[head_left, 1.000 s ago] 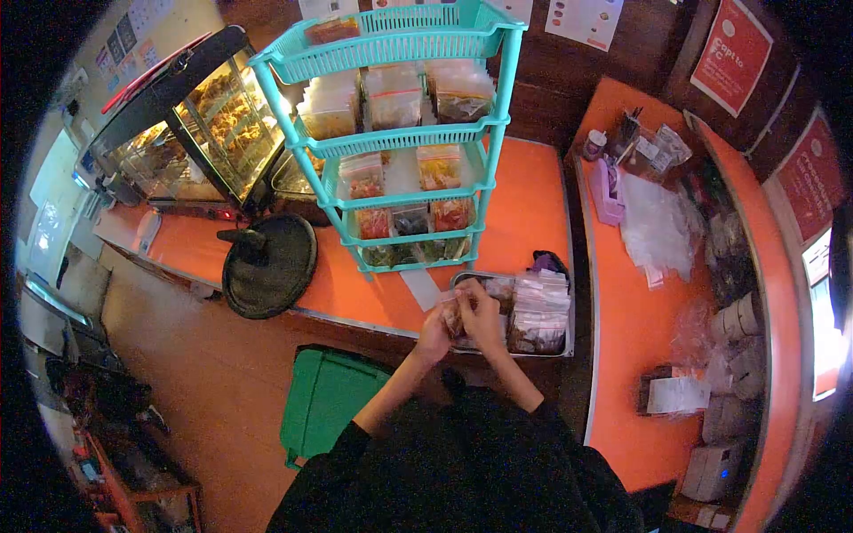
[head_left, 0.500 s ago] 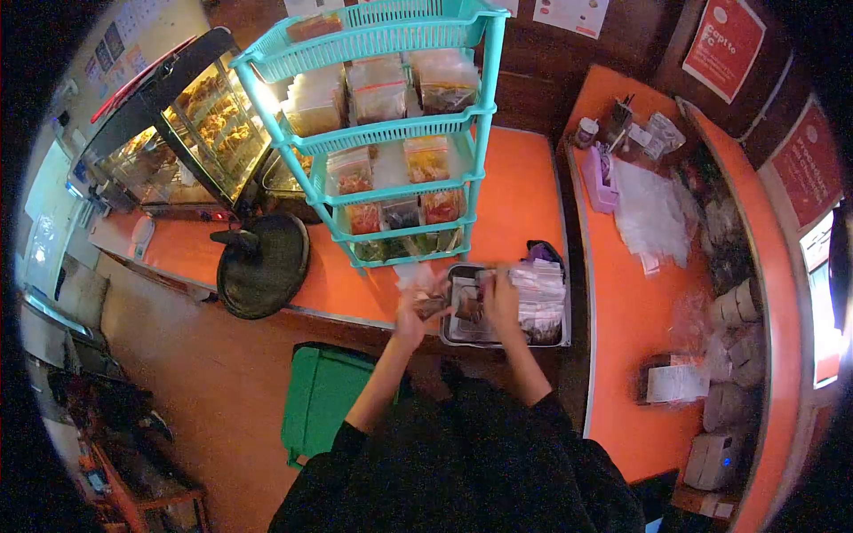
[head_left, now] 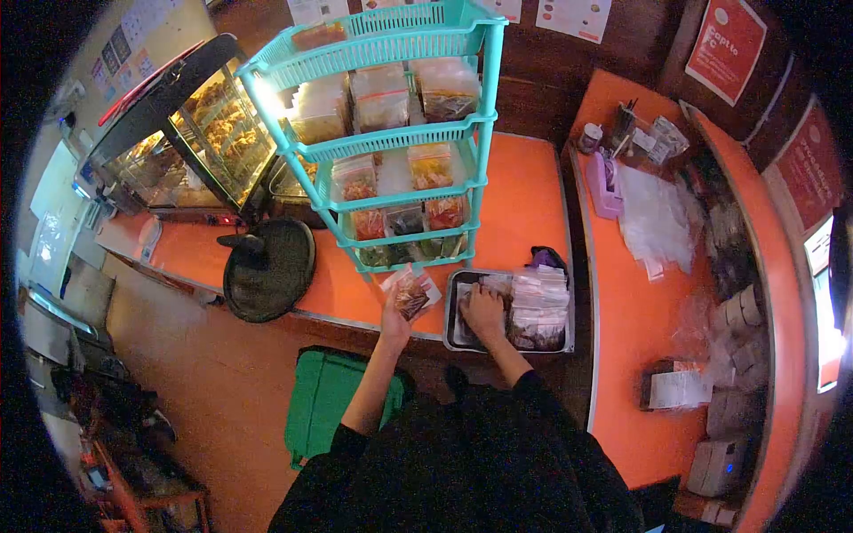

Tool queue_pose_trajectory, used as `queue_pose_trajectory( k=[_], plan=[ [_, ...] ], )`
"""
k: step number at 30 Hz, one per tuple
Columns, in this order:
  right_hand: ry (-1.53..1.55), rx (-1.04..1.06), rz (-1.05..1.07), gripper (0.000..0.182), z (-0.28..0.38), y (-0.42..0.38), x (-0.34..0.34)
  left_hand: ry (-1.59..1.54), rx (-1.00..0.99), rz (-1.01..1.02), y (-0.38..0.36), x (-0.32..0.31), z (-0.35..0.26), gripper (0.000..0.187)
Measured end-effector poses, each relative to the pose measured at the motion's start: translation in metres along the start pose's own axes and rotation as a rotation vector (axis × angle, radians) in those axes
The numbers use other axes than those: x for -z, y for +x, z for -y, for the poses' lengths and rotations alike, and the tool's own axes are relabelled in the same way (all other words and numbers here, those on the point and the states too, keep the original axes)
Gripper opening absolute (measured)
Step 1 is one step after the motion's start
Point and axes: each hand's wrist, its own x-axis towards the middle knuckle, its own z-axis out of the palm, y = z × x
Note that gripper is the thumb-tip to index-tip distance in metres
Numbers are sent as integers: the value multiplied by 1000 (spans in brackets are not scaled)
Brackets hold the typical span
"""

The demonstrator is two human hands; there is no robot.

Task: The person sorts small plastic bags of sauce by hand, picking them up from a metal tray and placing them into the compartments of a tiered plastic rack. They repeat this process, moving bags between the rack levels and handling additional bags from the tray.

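My left hand [head_left: 395, 322] is closed around a small clear zip bag [head_left: 411, 293] with brown contents, held above the counter's front edge. My right hand [head_left: 485, 314] reaches into the left part of a metal tray [head_left: 458, 345], its fingers curled down among the bags. What those fingers grip is hidden. Beside it, on the tray's right side, stands a dense row of filled zip bags [head_left: 540, 306]. A turquoise tiered rack [head_left: 404, 142] rises behind both hands, with more filled bags [head_left: 431, 166] on its shelves.
A round black tray [head_left: 271, 275] lies on the orange counter [head_left: 524, 204], left of the rack. Farther left is a lit food display case [head_left: 218, 129]. A green bin [head_left: 327, 404] stands below the counter. On the right counter are plastic bags [head_left: 656, 213] and a receipt printer [head_left: 680, 388].
My left hand has drawn slightly left with the zip bag, which is now turned face up. My right hand has moved left and lower into the metal tray. The view has shifted slightly.
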Motion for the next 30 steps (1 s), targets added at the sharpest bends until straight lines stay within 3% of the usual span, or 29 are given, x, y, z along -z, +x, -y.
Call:
queue_pose_trajectory(
  k=[5,7,9,11,12,14,17,25,28,30],
  plan=[
    [-3,37,-19,29,-3,4,12,-8,10,2,-4,1,3,55],
    [227,-31,-28,23,-13,2,12,10,18,-4,-8,-3,0,56],
    [279,40,-143,17,-28,-6,17,34,10,-1,-7,-3,-3,56],
    [581,24,-161,7,-37,-9,20,-43,-13,-7,-7,-9,-6,55],
    [582,33,-168,7,-44,-13,20,-81,3,-19,-3,-7,-4,54],
    [1101,26,-21,6,-53,-13,22,-44,-7,16,4,-9,-5,54],
    [1269,-34,60,5,-19,-24,90,-13,-15,54,4,-27,-12,56],
    [1370,117,64,11,45,-7,127,-28,-7,309,7,-65,-14,55],
    [1243,180,-198,15,68,-2,115,-14,28,254,6,-58,4,52],
    [1190,146,-195,15,77,-6,128,38,32,287,1,-57,5,52]
  ],
)
